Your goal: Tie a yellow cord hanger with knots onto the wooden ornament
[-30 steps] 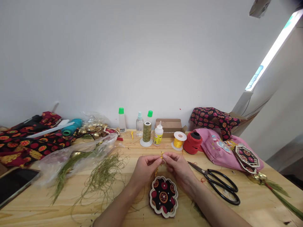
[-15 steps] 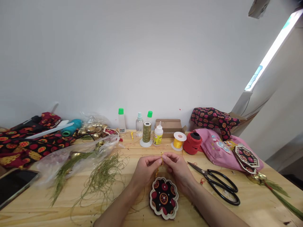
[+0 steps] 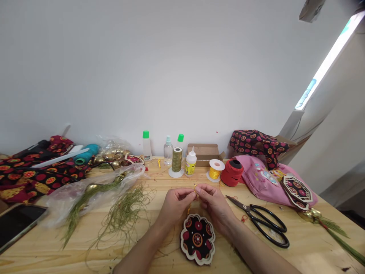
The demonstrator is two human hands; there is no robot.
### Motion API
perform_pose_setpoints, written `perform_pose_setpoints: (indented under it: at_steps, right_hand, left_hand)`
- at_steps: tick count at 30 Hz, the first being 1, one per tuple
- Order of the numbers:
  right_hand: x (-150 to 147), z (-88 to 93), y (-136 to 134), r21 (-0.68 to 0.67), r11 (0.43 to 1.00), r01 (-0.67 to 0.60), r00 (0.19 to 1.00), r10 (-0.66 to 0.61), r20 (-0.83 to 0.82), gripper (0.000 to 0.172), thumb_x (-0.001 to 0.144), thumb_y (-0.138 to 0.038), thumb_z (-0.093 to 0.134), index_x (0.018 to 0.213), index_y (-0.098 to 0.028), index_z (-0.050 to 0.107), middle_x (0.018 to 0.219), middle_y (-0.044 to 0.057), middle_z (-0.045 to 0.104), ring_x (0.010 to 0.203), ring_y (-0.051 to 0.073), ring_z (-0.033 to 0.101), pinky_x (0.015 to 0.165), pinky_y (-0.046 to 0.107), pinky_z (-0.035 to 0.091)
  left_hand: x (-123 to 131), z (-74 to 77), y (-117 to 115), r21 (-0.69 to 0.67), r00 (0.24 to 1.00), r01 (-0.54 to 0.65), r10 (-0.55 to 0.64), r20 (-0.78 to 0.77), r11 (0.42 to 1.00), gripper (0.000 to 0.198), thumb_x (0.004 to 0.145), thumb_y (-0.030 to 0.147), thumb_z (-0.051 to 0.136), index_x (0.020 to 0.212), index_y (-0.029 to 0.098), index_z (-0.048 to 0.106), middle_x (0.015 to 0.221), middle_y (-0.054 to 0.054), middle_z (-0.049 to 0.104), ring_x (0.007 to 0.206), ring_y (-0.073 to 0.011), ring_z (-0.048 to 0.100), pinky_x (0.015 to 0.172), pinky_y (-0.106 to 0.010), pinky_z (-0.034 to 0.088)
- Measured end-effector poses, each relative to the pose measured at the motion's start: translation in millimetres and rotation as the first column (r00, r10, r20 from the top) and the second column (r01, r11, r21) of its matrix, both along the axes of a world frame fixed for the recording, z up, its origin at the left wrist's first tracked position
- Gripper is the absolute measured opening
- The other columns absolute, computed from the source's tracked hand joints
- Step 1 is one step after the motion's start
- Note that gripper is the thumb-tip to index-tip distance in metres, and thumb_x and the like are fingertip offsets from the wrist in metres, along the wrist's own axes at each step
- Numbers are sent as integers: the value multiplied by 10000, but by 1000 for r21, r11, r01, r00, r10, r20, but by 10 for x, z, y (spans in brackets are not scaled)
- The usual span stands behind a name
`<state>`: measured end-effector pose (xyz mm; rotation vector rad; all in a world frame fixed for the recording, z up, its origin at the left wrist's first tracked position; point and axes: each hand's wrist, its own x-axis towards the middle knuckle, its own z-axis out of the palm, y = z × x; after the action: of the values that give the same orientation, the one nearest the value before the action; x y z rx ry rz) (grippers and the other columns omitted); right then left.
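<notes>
My left hand (image 3: 174, 205) and my right hand (image 3: 214, 203) meet over the wooden table (image 3: 94, 251), fingertips pinched together on a short yellow cord (image 3: 195, 191). The cord runs down between the hands to a flower-shaped ornament (image 3: 197, 238) with black, red-dotted fabric in a pale wooden frame, lying flat just below my wrists. Both hands are closed on the cord.
Black scissors (image 3: 262, 220) lie right of my hands. Behind stand a yellow cord spool (image 3: 215, 169), a red spool (image 3: 231, 172), an olive thread cone (image 3: 176, 160), a glue bottle (image 3: 190, 162) and green-capped bottles (image 3: 146, 145). Green fibres (image 3: 122, 211), a plastic bag (image 3: 85, 190), patterned fabric (image 3: 31, 171) and a phone (image 3: 15, 222) lie left.
The hands shifted very slightly, fingertips working the yellow cord; the plastic bag at left settled a little. Nothing else moved.
</notes>
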<state>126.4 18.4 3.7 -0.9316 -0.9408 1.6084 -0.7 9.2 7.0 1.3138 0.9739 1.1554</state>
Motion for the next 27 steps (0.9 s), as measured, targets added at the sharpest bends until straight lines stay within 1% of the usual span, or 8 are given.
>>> perform_pose_setpoints:
  at_steps: [5,10,15,20,24,27]
  right_hand:
    - [0,-32,3,4,1000,12,1000,-12,18,192,574,-293,679,663,-141,602,542,-56,453,431,18,288,394,163,197]
    - [-19,9,-7,12,999,45,998,-45,52,219,561,-322,677,648,-139,594,543,-45,483,418,23,300,389,173,191]
    - [-47,54,-16,108,989,104,984,-118,134,226,562,-341,668,635,-148,577,515,-49,472,399,33,297,376,186,177]
    - [-61,38,-17,183,977,107,972,-141,185,233,590,-371,641,641,-158,562,507,-44,477,415,49,343,383,187,204]
    - [-60,20,-18,213,972,96,969,-140,201,231,608,-380,622,642,-164,550,513,-43,492,422,55,367,391,190,228]
    - [-56,10,-14,217,972,95,966,-142,214,227,609,-370,625,649,-160,549,522,-41,501,433,56,379,394,187,236]
  left_hand:
    - [1,7,1,10,1000,1,-1,5,1000,213,678,244,560,820,132,674,729,-46,690,692,-168,584,665,-259,437]
    - [-5,-17,14,19,1000,12,-11,-20,1000,238,688,275,547,835,133,671,749,-51,690,710,-177,586,669,-266,441]
    - [-12,-19,20,21,1000,20,-19,-15,1000,244,672,274,565,850,140,667,792,-53,688,773,-193,585,710,-280,441]
    - [5,6,4,25,998,56,-56,17,998,258,649,259,591,867,139,661,813,-53,686,778,-199,590,724,-291,446]
    - [12,8,-2,54,1000,25,-26,12,998,261,677,290,563,863,135,662,810,-52,686,779,-200,591,736,-297,444]
    - [6,7,-4,68,1000,-9,11,-25,998,245,687,289,551,837,137,671,781,-49,689,766,-197,592,722,-283,445]
